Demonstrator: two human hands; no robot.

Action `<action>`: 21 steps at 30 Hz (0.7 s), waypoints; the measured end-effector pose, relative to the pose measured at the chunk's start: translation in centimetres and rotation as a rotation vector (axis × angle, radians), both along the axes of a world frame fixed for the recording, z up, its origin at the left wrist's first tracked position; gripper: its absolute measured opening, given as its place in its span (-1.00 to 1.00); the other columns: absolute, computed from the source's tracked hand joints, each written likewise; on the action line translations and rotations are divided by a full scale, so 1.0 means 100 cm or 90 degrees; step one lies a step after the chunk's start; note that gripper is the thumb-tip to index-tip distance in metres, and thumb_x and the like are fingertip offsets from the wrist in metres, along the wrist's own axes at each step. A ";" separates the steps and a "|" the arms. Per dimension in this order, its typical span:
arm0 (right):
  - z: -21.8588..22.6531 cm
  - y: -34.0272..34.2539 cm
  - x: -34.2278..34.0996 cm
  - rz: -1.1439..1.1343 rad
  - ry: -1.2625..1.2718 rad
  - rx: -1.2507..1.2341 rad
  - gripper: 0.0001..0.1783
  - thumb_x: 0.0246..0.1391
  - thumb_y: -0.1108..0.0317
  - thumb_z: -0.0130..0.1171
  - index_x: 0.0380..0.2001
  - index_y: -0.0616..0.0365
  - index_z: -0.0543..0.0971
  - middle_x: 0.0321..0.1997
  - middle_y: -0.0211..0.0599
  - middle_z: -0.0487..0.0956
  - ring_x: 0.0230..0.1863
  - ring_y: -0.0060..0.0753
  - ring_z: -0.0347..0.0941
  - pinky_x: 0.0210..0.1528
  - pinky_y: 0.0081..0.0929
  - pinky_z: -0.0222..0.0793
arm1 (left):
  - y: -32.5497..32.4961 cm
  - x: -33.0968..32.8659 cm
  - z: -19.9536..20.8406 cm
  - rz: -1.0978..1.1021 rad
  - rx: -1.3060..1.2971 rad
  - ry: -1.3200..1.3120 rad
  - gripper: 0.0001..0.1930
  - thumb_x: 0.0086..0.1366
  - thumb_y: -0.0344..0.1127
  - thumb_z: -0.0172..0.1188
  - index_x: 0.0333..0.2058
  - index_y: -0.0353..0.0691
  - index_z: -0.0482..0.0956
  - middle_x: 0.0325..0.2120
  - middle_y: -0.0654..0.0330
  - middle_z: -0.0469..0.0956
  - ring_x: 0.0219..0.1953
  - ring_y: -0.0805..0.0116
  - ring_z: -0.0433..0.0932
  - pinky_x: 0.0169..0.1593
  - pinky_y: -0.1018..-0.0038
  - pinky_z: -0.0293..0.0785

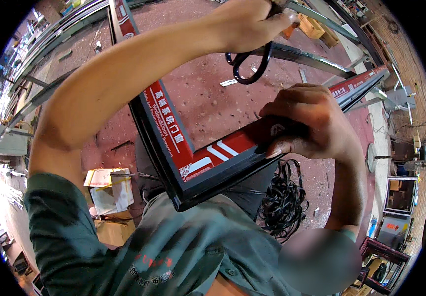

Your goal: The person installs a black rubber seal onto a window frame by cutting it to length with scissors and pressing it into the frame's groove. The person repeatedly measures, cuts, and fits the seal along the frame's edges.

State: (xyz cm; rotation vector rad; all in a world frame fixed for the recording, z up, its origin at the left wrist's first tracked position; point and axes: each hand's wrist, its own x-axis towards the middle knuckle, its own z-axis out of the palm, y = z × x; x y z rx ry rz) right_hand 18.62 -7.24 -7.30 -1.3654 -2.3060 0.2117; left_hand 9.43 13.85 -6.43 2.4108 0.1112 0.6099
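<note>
A corner of a black window or door frame (176, 195), partly wrapped in red printed film, lies across my lap. My right hand (304, 121) is closed round its right-hand bar, thumb on the near side and fingers over the far side. My left hand (252, 24) is raised at the top, its forearm passing over the frame's left bar. Its fingers are curled in, and a dark end shows at the fingertips. A glossy black looped strip (255, 79) hangs just below that hand; where it is gripped is hidden.
A tangled heap of black strip (284, 197) lies on the red floor (203, 108) right of my lap. At left are a white box (109, 190) and a brown carton (116, 229). Metal rails (311, 56) cross the far side, near a wooden box (314, 29).
</note>
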 end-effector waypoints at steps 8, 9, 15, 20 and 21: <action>0.005 -0.013 0.014 -0.049 -0.083 0.036 -0.33 -0.13 -0.11 0.45 -0.15 0.27 0.60 -0.33 -0.08 0.58 -0.30 0.06 0.55 -0.25 -0.18 0.45 | -0.001 0.001 0.002 0.042 -0.018 0.069 -0.41 0.48 0.11 -0.07 -0.40 -0.41 0.50 -0.62 -0.01 0.42 -0.45 0.24 0.46 -0.32 0.18 0.35; 0.005 -0.015 0.015 -0.053 -0.070 0.023 -0.33 -0.13 -0.11 0.44 -0.15 0.27 0.60 -0.32 -0.08 0.58 -0.30 0.06 0.55 -0.26 -0.17 0.45 | -0.002 0.002 0.003 0.046 0.002 0.082 -0.41 0.48 0.12 -0.07 -0.41 -0.41 0.50 -0.61 -0.03 0.44 -0.46 0.19 0.48 -0.31 0.17 0.36; 0.010 -0.022 0.032 -0.104 -0.010 -0.008 -0.43 -0.10 -0.02 0.46 -0.16 0.22 0.64 -0.32 -0.11 0.58 -0.26 0.04 0.56 -0.27 -0.15 0.43 | 0.000 0.002 -0.011 0.027 0.042 0.019 -0.45 0.45 0.11 0.00 -0.36 -0.37 0.57 -0.57 0.04 0.51 -0.45 0.16 0.54 -0.29 0.24 0.43; 0.003 -0.025 0.039 -0.115 -0.015 0.017 -0.43 -0.12 0.01 0.49 -0.16 0.23 0.64 -0.35 -0.13 0.56 -0.28 0.03 0.55 -0.28 -0.17 0.43 | 0.002 0.003 -0.011 -0.001 0.011 0.022 -0.45 0.44 0.11 0.02 -0.41 -0.38 0.54 -0.63 0.06 0.44 -0.49 0.19 0.47 -0.30 0.23 0.37; 0.003 -0.026 0.039 -0.115 -0.011 0.022 -0.44 -0.12 0.02 0.49 -0.17 0.24 0.64 -0.36 -0.13 0.56 -0.29 0.03 0.55 -0.28 -0.17 0.43 | -0.001 0.001 -0.007 0.001 0.023 0.046 -0.47 0.44 0.08 0.03 -0.43 -0.38 0.52 -0.63 0.03 0.44 -0.50 0.19 0.45 -0.31 0.23 0.36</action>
